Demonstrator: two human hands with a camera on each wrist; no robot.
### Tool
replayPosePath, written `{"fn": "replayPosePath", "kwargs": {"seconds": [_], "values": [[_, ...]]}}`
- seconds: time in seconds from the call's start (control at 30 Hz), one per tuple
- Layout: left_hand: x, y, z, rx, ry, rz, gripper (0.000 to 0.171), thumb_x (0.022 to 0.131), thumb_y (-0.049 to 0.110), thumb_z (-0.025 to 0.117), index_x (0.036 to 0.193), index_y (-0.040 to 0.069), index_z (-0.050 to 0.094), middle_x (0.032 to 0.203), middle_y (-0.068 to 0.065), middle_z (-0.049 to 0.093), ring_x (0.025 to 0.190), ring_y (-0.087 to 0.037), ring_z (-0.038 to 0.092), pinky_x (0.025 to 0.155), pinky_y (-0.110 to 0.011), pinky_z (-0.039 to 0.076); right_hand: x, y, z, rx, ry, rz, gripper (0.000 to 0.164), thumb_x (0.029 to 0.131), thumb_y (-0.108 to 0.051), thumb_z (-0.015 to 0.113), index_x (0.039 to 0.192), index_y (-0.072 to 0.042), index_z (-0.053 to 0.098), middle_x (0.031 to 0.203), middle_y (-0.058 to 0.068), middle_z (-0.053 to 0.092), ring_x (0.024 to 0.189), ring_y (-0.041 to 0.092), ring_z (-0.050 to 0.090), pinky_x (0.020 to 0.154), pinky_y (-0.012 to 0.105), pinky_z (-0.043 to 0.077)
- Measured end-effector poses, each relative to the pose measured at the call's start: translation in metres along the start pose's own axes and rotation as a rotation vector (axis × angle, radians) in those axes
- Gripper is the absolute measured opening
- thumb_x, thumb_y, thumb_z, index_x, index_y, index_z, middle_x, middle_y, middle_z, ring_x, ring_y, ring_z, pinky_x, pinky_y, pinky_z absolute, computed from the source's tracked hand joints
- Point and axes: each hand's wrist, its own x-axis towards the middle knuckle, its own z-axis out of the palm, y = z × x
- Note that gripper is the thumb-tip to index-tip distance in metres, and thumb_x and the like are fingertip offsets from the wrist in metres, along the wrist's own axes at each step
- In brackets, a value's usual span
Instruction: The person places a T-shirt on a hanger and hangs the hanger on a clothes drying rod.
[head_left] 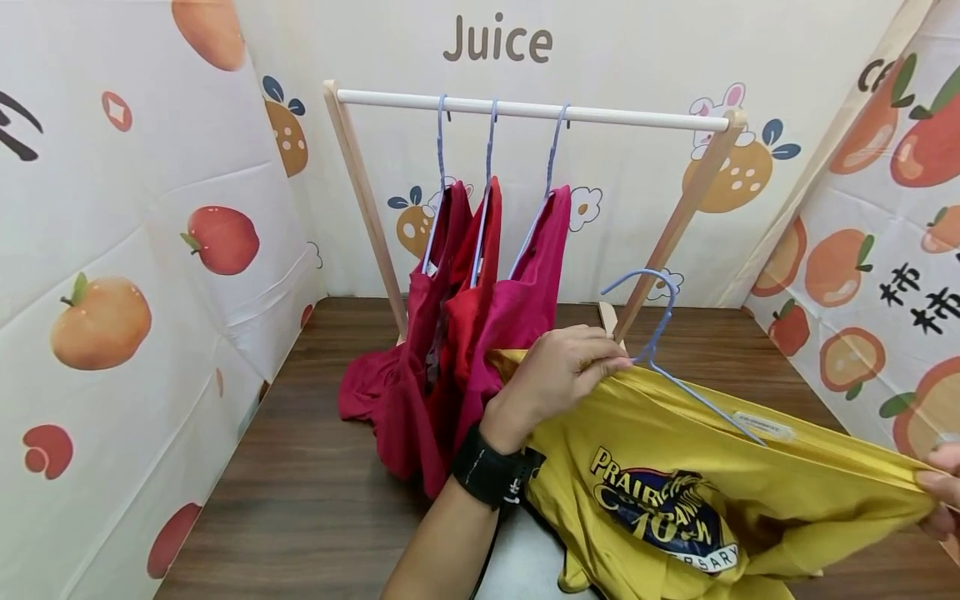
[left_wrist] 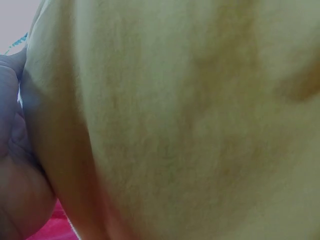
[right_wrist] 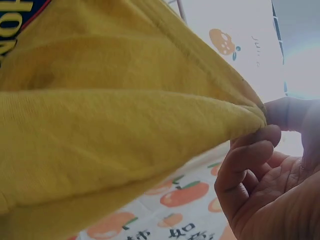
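Observation:
A yellow printed T-shirt (head_left: 652, 442) is stretched sideways at the front right, its chest print partly folded. The hook of a blue hanger (head_left: 663, 325) stands up from its neckline, and one arm of the hanger slopes down inside, the end hidden. My left hand (head_left: 562, 367) grips the shirt's upper edge beside the hook; whether it also touches the hanger I cannot tell. At the far right edge, my right hand (head_left: 945, 492) pinches the shirt's other end between thumb and fingers. In the right wrist view the yellow cloth (right_wrist: 125, 135) is drawn taut to those fingertips.
Behind the left hand stands a rack with a white rail (head_left: 637, 117) and wooden legs. Dark red (head_left: 412, 400), red (head_left: 468, 317) and magenta (head_left: 532, 283) garments hang there on blue hangers. Fruit-printed sheets (head_left: 150, 208) enclose the brown tabletop (head_left: 300, 500).

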Motion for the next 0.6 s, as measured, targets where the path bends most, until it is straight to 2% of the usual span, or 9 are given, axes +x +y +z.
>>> {"fn": "replayPosePath", "kwargs": {"seconds": [0.03, 0.07, 0.1, 0.13, 0.2, 0.27, 0.37, 0.5, 0.6], "values": [[0.0, 0.0, 0.0, -0.001, 0.005, 0.002, 0.014, 0.097, 0.02, 0.07, 0.1, 0.011, 0.08, 0.094, 0.003, 0.074, 0.086, -0.006, 0.063, 0.079, -0.009, 0.044, -0.001, 0.003, -0.002, -0.007, -0.009, -0.018, 0.046, 0.104, 0.016, 0.022, 0.086, 0.0, 0.061, 0.048, 0.007, 0.04, 0.039, 0.022, 0.01, 0.033, 0.027, 0.003], [0.0, 0.0, 0.0, -0.003, 0.007, 0.004, 0.013, 0.097, 0.02, 0.07, 0.1, 0.011, 0.08, 0.094, 0.003, 0.074, 0.087, -0.006, 0.063, 0.079, -0.009, 0.044, -0.005, 0.009, 0.003, -0.024, 0.124, -0.068, 0.044, 0.104, 0.016, 0.025, 0.092, -0.003, 0.063, 0.049, 0.003, 0.047, 0.04, 0.021, 0.009, 0.034, 0.027, 0.0], [0.0, 0.0, 0.001, -0.004, 0.007, 0.008, 0.013, 0.097, 0.019, 0.07, 0.1, 0.011, 0.08, 0.094, 0.003, 0.074, 0.087, -0.006, 0.064, 0.079, -0.009, 0.044, -0.006, 0.012, 0.006, 0.031, 0.163, -0.089, 0.04, 0.104, 0.015, 0.028, 0.099, -0.002, 0.064, 0.053, 0.003, 0.054, 0.041, 0.021, 0.007, 0.034, 0.026, -0.002], [0.001, 0.0, 0.001, 0.001, 0.007, 0.014, 0.013, 0.097, 0.019, 0.07, 0.101, 0.011, 0.08, 0.094, 0.003, 0.074, 0.087, -0.006, 0.064, 0.079, -0.009, 0.044, -0.004, 0.012, 0.012, 0.02, 0.198, -0.093, 0.039, 0.104, 0.015, 0.029, 0.098, -0.003, 0.063, 0.055, 0.002, 0.06, 0.04, 0.021, 0.006, 0.034, 0.027, -0.002], [0.002, 0.001, 0.002, 0.008, 0.006, 0.024, 0.014, 0.097, 0.02, 0.07, 0.101, 0.012, 0.081, 0.093, 0.004, 0.075, 0.086, -0.005, 0.064, 0.079, -0.008, 0.044, 0.0, 0.012, 0.028, 0.045, 0.227, -0.136, 0.042, 0.102, 0.018, 0.025, 0.099, -0.001, 0.062, 0.058, 0.001, 0.064, 0.04, 0.02, 0.005, 0.034, 0.026, -0.003], [0.003, 0.001, 0.004, 0.011, 0.004, 0.032, 0.014, 0.097, 0.02, 0.07, 0.101, 0.012, 0.081, 0.093, 0.004, 0.075, 0.086, -0.004, 0.065, 0.079, -0.008, 0.044, 0.003, 0.01, 0.046, 0.025, 0.249, -0.174, 0.044, 0.1, 0.02, 0.023, 0.099, -0.001, 0.062, 0.055, 0.001, 0.06, 0.039, 0.02, 0.005, 0.034, 0.025, -0.002], [0.004, 0.003, 0.005, 0.024, -0.003, 0.044, 0.015, 0.098, 0.022, 0.069, 0.101, 0.013, 0.081, 0.092, 0.005, 0.075, 0.085, -0.002, 0.065, 0.079, -0.008, 0.044, 0.007, 0.006, 0.073, -0.085, 0.325, -0.224, 0.047, 0.098, 0.022, 0.024, 0.098, -0.002, 0.063, 0.055, -0.002, 0.06, 0.037, 0.018, 0.013, 0.034, 0.027, 0.002], [0.004, 0.006, 0.005, 0.047, -0.023, 0.054, 0.017, 0.099, 0.023, 0.067, 0.101, 0.015, 0.081, 0.092, 0.008, 0.074, 0.084, 0.001, 0.063, 0.078, -0.007, 0.043, 0.013, 0.004, 0.1, -0.145, 0.37, -0.264, 0.041, 0.095, 0.026, 0.032, 0.098, 0.0, 0.064, 0.067, 0.0, 0.071, 0.036, 0.008, 0.044, 0.031, 0.024, 0.023], [0.004, 0.007, 0.005, 0.056, -0.037, 0.055, 0.017, 0.1, 0.025, 0.067, 0.101, 0.016, 0.082, 0.09, 0.009, 0.073, 0.081, 0.003, 0.06, 0.076, -0.007, 0.042, 0.018, 0.006, 0.114, -0.143, 0.307, -0.288, 0.037, 0.094, 0.028, 0.034, 0.102, 0.005, 0.061, 0.08, 0.006, 0.074, 0.051, 0.008, 0.06, 0.041, 0.021, 0.043]]}}
